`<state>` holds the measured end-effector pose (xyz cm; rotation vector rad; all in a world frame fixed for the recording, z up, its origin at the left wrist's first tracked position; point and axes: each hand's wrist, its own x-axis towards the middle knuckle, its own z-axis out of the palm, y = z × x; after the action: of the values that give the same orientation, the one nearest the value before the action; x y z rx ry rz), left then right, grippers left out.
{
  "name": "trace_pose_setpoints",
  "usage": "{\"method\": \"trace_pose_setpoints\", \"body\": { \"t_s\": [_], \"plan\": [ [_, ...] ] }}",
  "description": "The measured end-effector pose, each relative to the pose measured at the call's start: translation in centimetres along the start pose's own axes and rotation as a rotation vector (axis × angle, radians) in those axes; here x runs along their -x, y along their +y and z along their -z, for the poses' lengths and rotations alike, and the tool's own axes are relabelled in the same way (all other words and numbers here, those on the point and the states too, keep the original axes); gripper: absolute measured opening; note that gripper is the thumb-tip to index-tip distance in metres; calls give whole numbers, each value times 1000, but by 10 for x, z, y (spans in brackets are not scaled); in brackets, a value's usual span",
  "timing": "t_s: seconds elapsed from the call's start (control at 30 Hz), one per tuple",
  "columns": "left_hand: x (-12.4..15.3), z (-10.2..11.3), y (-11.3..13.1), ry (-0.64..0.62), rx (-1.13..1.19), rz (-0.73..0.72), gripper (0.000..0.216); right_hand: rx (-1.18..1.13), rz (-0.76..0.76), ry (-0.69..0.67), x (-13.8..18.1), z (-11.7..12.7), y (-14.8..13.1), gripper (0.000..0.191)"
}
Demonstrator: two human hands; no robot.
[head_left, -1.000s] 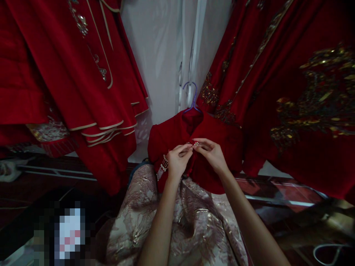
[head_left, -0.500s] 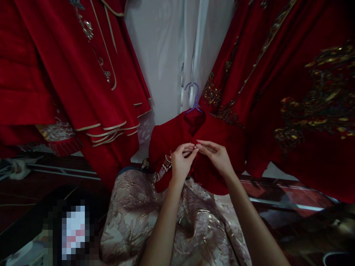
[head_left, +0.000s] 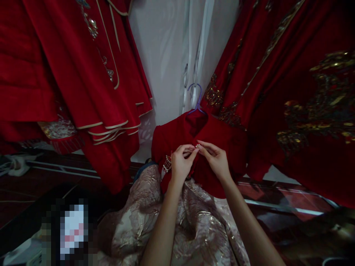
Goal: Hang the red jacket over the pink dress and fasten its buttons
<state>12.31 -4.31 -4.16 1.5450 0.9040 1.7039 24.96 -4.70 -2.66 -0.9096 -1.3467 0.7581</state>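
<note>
A small red velvet jacket (head_left: 222, 138) hangs on a purple hanger (head_left: 196, 99) in front of me, above a pale brocade skirt (head_left: 199, 225). My left hand (head_left: 181, 164) and my right hand (head_left: 215, 159) meet at the jacket's front opening. Their fingertips pinch a small pearl fastening (head_left: 195, 146) on the jacket. A beaded pearl tassel (head_left: 166, 165) dangles from the jacket just left of my left hand.
Large red robes with cream piping (head_left: 91, 85) hang at the left, and red robes with gold embroidery (head_left: 305, 96) at the right. A white curtain (head_left: 169, 48) with ribbons lies behind. The dark tiled floor (head_left: 277, 207) shows below, with a blurred patch at the lower left.
The view has drifted slightly, so the jacket sits a little more to the right. Both hands stay pinched on the fastening at the jacket's front with hardly any movement.
</note>
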Motion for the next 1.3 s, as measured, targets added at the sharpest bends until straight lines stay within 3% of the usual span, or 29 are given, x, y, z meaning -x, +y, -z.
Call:
{"method": "trace_pose_setpoints", "body": {
  "t_s": [0.33, 0.83, 1.3],
  "plan": [
    [1, -3, -3, -2, 62, 46, 26, -121, -39, 33, 4, -1, 8, 27],
    [3, -7, -2, 56, 192, 156, 24, -98, -4, 54, 5, -7, 11, 27],
    [6, -7, -2, 72, 238, 127, 24, -52, -4, 33, 7, -5, 5, 27]
  ]
}}
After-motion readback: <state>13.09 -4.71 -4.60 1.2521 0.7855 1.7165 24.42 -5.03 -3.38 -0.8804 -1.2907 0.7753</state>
